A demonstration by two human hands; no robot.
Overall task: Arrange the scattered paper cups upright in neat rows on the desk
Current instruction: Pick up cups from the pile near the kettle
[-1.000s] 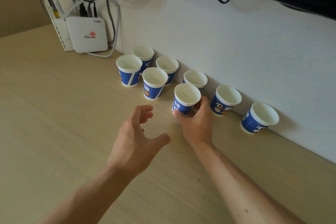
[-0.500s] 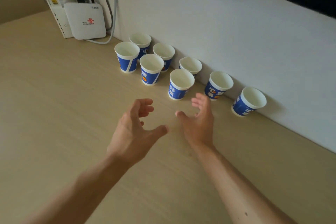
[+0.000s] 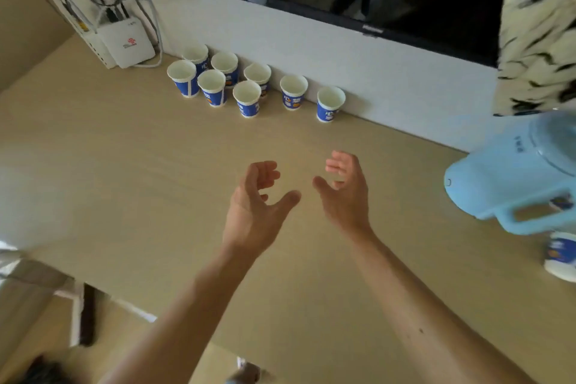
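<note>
Cups, eight of them, blue and white, stood upright in two rough rows on the counter against the white wall, beside a white router. Both hands hung over the bare counter, well apart from the cups: the left hand and right hand each had an empty grip, fingers spread and curled. Another cup stood at the right edge, just below a light blue jug.
</note>
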